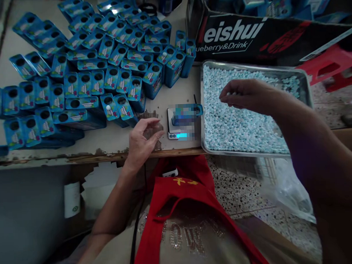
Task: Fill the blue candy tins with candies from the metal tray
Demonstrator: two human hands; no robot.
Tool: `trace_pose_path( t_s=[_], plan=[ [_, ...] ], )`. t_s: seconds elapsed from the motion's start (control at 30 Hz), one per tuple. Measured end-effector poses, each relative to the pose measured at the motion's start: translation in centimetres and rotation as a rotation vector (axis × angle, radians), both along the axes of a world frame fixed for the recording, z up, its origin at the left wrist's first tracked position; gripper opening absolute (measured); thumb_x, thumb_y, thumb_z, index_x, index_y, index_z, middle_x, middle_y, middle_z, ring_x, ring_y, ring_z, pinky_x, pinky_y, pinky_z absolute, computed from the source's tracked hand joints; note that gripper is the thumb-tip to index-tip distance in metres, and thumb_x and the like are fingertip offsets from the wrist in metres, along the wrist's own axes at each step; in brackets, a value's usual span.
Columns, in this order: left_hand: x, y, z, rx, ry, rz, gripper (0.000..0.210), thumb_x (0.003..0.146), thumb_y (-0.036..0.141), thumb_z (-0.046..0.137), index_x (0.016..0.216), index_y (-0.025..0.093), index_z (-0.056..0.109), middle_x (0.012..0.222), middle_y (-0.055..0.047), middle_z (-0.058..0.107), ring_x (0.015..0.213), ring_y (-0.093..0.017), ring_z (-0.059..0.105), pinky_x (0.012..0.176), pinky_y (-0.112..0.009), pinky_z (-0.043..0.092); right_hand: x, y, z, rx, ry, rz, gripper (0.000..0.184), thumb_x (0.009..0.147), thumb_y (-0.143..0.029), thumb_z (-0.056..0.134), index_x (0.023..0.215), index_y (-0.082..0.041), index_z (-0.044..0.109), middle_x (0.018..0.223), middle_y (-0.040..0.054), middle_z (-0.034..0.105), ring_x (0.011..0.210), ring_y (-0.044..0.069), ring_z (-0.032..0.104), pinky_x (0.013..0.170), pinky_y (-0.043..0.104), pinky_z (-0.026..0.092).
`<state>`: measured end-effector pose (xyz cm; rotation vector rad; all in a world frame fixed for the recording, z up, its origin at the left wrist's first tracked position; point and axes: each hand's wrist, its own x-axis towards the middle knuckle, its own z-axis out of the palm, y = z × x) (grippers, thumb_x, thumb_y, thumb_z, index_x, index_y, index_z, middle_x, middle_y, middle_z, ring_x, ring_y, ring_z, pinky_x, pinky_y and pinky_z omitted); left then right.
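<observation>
The right hand (244,95) hovers over the metal tray (304,85), its fingertips pinched together as if they hold a few of the small pale blue candies (236,126); what is between them is too small to see. The tray lies directly under this hand, so the candies are within easy reach. They fill it in one loose layer, far too many to count.

The left hand (143,142) rests near the table edge (78,157), open and relaxed, holding nothing. Just beside its fingers, between the two hands, stands one small digital scale (176,129) with one blue tin (188,111) lying on it; this part is blurred, so I cannot read the display. The tin probably sits there so that its filling can be weighed.

Beyond the left hand and further to its outer side, many identical blue tins (84,83) stand close together with round openings facing up, several dozen, I think more than fifty. Beyond the right hand stands one black cardboard carton (265,36), and one red plastic stool (332,65) shows at its far side.
</observation>
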<state>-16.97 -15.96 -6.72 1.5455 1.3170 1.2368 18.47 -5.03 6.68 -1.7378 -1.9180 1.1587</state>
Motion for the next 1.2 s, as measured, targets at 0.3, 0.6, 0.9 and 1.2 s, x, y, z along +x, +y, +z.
trace_pose_path(
  t_s=[0.3,0.6,0.9,1.2],
  plan=[
    [-0.2,-0.7,-0.4,-0.069,-0.006,0.000,0.033,0.094,0.027,0.088,0.127,0.025,0.082,0.122,-0.006,0.081,0.110,-0.024,0.082,0.108,-0.040,0.071,-5.5,-0.6,2.9,-0.055,0.100,0.413,0.004,0.105,-0.018,0.079,0.101,-0.018,0.077,0.070,-0.0074,0.060,0.063,0.008,0.044,0.057,0.029,0.033],
    [0.5,0.5,-1.0,0.022,0.004,-0.002,0.043,0.099,0.033,0.090,0.138,0.026,0.074,0.131,-0.008,0.079,0.122,-0.028,0.081,0.113,-0.046,0.070,-4.9,-1.2,4.0,-0.138,0.204,0.337,0.023,0.103,-0.044,0.085,0.104,-0.023,0.074,0.071,-0.0043,0.053,0.064,0.013,0.044,0.057,0.031,0.035],
    [9.4,4.9,4.3,0.276,0.711,-0.232,0.043,0.101,0.025,0.090,0.140,0.035,0.075,0.136,-0.011,0.081,0.136,-0.038,0.075,0.115,-0.056,0.064,1.3,0.0,-2.7,0.210,-0.300,0.239,0.018,0.096,-0.014,0.081,0.112,-0.023,0.087,0.114,0.0156,0.084,0.102,0.028,0.075,0.099,0.047,0.054],
    [-20.2,-0.1,19.3,0.289,0.940,0.350,0.057,0.100,0.048,0.095,0.147,0.025,0.072,0.144,-0.003,0.077,0.139,-0.035,0.071,0.127,-0.055,0.057,-18.7,0.1,-3.7,0.614,-0.438,0.518,0.047,0.110,-0.020,0.063,0.155,-0.017,0.076,0.138,0.0207,0.076,0.105,0.031,0.079,0.085,0.038,0.055]
  ],
)
